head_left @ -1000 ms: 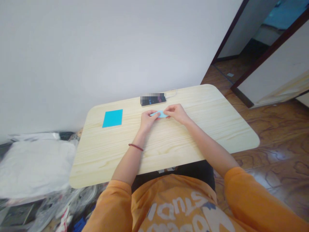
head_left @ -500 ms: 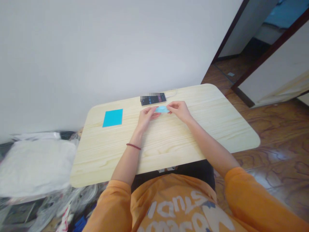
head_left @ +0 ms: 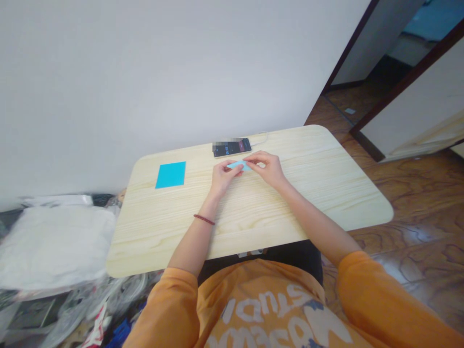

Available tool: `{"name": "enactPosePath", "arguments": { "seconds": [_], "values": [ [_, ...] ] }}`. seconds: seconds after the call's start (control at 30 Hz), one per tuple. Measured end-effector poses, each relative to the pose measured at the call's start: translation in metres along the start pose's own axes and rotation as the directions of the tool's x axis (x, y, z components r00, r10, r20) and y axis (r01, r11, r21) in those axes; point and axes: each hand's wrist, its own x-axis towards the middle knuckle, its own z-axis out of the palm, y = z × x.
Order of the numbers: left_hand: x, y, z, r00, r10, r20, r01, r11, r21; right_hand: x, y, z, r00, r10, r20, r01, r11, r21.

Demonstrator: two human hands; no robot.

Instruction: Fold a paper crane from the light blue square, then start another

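Left hand [head_left: 222, 178] and right hand [head_left: 268, 170] both pinch the pale-blue paper [head_left: 247, 167], long axis running crosswise between them.

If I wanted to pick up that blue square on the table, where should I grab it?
Pinch the blue square by its near edge, probably at a corner, coming in low from the person's side. It lies flat on the table and looks thin, so its face offers nothing to pinch, while that edge faces the person.
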Motion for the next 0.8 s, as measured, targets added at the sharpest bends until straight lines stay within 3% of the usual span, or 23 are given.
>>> {"name": "enactPosePath", "arguments": {
  "seconds": [0.27,0.53,0.8],
  "values": [
    [0.001,-0.007,0.001,0.994,0.108,-0.018,-0.107,0.993,0.043,0.000,0.005,0.001,1.000,-0.010,0.002,0.010,1.000,0.005],
    [-0.005,0.003,0.003,0.979,0.205,-0.013,-0.202,0.971,0.125,0.000,0.004,0.002,1.000,0.015,0.022,-0.015,1.000,0.005],
    [-0.007,0.010,0.003,0.971,0.238,-0.030,-0.228,0.954,0.193,0.000,-0.002,0.000,0.993,-0.114,-0.012,0.112,0.986,-0.124]
  ]
}}
